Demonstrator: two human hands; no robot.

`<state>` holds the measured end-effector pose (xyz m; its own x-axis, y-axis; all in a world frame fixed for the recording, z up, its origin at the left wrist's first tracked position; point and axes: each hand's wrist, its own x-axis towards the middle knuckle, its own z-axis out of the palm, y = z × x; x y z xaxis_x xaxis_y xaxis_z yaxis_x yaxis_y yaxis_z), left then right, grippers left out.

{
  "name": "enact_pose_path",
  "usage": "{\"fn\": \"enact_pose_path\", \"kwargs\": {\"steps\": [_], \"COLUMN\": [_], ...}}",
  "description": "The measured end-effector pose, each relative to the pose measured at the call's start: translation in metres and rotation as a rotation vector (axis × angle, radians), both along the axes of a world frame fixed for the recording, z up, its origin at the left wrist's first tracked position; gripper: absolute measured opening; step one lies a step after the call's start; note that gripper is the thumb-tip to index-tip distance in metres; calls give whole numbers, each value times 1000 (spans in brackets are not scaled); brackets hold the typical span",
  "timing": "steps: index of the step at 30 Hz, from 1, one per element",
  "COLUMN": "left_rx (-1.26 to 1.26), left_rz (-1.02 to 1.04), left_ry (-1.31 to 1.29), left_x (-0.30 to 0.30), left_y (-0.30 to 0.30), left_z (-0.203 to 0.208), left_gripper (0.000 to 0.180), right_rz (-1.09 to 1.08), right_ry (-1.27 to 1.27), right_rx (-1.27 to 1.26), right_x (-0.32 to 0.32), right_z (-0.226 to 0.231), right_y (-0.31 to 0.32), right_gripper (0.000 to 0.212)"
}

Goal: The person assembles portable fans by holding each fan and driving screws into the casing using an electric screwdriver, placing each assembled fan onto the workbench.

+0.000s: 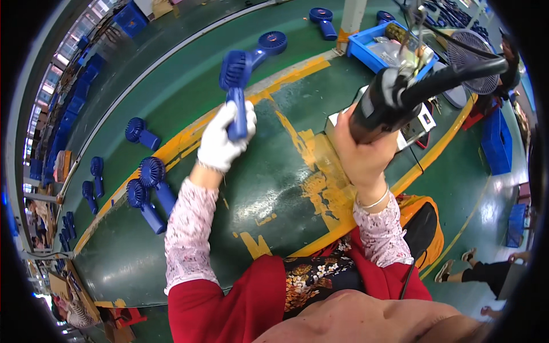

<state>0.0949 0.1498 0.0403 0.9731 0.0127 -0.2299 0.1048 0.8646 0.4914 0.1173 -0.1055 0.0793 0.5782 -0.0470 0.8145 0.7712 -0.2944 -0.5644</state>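
Observation:
My left hand (pixel 216 147), in a white glove, grips the handle of a blue handheld fan (pixel 235 71) and holds it up over the green bench, its round head pointing away from me. My bare right hand (pixel 366 157) is wrapped round a thick black power screwdriver (pixel 374 106) with a black cable at its upper end. The tool is to the right of the fan and apart from it; its tip is hidden. Beyond the held fan lies another blue fan (pixel 272 42), partly covered by it. Two more, a blue fan (pixel 152 171) and a blue fan (pixel 137 194), lie left of my forearm.
Several other fans (pixel 136 130) lie along the green belt past the yellow-taped bench edge (pixel 189 143). A blue tray (pixel 366 51) with bags and parts stands at the far right, beside a white post (pixel 351 20). A white box (pixel 420 123) sits behind my right hand. At right, another person's legs (pixel 480 271) show.

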Motion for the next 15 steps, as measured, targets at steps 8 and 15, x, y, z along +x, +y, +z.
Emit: {"fn": "enact_pose_path", "kwargs": {"steps": [8, 15], "left_rx": [-209, 27], "left_rz": [-311, -110], "left_ry": [138, 256], "left_x": [-80, -88], "left_y": [-111, -146], "left_z": [-48, -40], "left_gripper": [42, 26], "right_rz": [115, 491], "right_ry": [215, 274], "right_rx": [153, 357], "right_x": [3, -26], "right_z": [-1, -13], "right_y": [2, 19], "right_gripper": [37, 47]}}
